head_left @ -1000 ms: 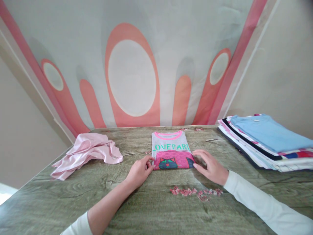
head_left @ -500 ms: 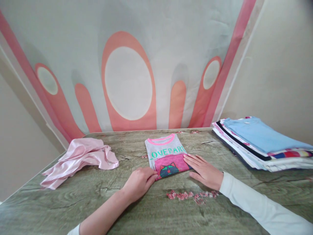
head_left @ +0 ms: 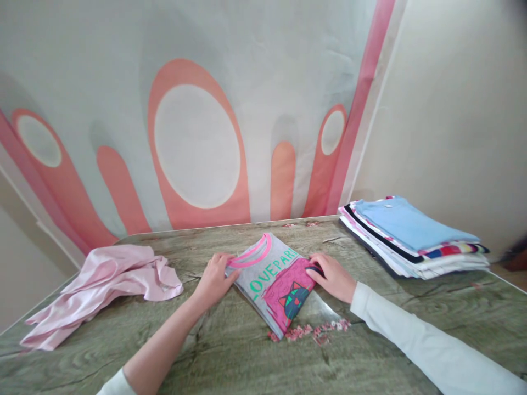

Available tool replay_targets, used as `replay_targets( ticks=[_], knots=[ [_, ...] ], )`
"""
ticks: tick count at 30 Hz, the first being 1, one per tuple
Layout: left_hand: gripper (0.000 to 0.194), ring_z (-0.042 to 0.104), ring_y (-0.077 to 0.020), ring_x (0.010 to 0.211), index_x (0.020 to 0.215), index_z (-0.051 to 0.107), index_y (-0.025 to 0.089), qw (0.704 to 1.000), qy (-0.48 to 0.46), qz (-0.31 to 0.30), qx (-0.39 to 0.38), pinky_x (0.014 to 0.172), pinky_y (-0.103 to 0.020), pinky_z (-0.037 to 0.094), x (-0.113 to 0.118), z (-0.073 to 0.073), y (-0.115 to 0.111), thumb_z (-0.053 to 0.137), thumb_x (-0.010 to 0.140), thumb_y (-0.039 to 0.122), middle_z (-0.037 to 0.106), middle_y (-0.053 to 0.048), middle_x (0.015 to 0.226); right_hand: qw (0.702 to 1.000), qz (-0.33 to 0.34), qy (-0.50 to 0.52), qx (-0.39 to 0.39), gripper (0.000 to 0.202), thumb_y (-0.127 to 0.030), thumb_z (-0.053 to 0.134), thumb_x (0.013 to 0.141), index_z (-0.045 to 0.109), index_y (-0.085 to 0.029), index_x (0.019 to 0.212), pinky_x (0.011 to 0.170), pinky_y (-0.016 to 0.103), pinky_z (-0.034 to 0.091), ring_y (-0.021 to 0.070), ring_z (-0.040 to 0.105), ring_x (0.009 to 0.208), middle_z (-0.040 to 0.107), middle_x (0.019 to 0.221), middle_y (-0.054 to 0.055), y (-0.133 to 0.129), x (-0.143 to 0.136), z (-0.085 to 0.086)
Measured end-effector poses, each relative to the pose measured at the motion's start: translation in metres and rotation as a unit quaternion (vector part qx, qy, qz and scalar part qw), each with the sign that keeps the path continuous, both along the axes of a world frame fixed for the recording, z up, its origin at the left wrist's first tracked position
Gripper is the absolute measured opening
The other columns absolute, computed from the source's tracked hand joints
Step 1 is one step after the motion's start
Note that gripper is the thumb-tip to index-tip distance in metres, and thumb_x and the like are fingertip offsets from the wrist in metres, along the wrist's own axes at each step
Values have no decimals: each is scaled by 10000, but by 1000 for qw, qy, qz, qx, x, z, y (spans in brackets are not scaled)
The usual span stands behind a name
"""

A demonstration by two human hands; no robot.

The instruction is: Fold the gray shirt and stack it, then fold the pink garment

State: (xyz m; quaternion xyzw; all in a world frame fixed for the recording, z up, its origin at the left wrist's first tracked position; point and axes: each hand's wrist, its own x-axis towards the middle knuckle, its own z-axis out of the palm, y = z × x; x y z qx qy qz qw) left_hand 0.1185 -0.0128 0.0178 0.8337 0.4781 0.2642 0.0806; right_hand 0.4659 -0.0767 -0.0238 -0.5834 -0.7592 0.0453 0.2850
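Hands grip folded grey cotton-like shirt [head_left: 272, 280], diamond-shaped

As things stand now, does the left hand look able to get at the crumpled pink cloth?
Probably yes. The pink cloth lies on the left hand's own side, with only bare tabletop seen between them; the hand would first have to let go of the folded shirt.
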Motion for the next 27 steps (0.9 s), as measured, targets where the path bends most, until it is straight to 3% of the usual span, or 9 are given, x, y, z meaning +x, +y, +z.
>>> replay_targets(
  ticks=[2, 5, 9, 13, 16, 19, 24, 27],
  knots=[
    [502, 491, -279, 1063, 1082, 554, 102, 997, 17, 62, -36, 908, -384, 387, -5, -3, 28, 574, 715, 443, 555, -132, 1067, 999, -41, 28, -10, 276, -393, 523, 803, 538, -176, 973, 846, 381, 413, 229, 550, 935, 595, 980, 97, 2, -2, 2],
    [571, 548, -283, 983, 1009, 597, 96, 986, 48, 56, -152, 816, -328, 434, -4, 3, 53, 643, 589, 479, 603, -117, 1022, 994, -64, 60, -58, 408, -397, 594, 738, 505, -158, 1056, 809, 355, 420, 216, 557, 884, 581, 955, 91, 4, -3, 6],
    [550, 587, -228, 862, 948, 608, 143, 965, 60, 5, -255, 692, -245, 436, 4, 17, 67, 678, 507, 464, 642, -59, 951, 989, -52, 69, -120, 544, -396, 649, 680, 477, -143, 1129, 764, 323, 417, 199, 561, 840, 575, 974, 101, 10, -2, 15],
    [460, 535, -173, 665, 790, 602, 161, 947, 126, 28, -295, 532, -219, 351, 7, 22, 75, 698, 457, 463, 605, -2, 706, 983, -54, 32, -175, 459, -451, 673, 631, 557, -150, 957, 654, 285, 394, 186, 548, 737, 605, 832, 67, 21, 2, 24],
    [384, 417, -125, 531, 582, 530, 169, 934, 164, 19, -316, 472, -222, 251, 5, 22, 76, 674, 479, 510, 466, 35, 525, 973, -44, 15, -227, 385, -501, 672, 603, 571, -168, 767, 551, 252, 337, 158, 507, 631, 584, 685, 15, 30, 5, 26],
    [391, 359, -109, 517, 553, 466, 175, 937, 149, -4, -315, 468, -221, 212, 2, 22, 70, 632, 528, 528, 391, 46, 515, 968, -25, 16, -249, 353, -506, 646, 624, 532, -172, 621, 521, 244, 298, 133, 467, 574, 526, 582, -14, 33, 5, 25],
    [326, 426, -133, 592, 654, 499, 167, 960, 92, -25, -264, 503, -210, 255, 4, 28, 52, 597, 569, 466, 471, 27, 639, 988, -14, 67, -142, 238, -407, 594, 701, 511, -184, 714, 595, 262, 344, 147, 494, 654, 551, 690, -6, 16, -4, 26],
    [332, 484, -165, 641, 726, 542, 158, 958, 41, -43, -281, 524, -218, 316, 11, 35, 40, 583, 596, 461, 515, 8, 696, 981, -14, 149, -122, 173, -360, 530, 759, 468, -204, 800, 595, 266, 376, 141, 512, 631, 556, 707, -20, 3, -7, 31]
  ],
)
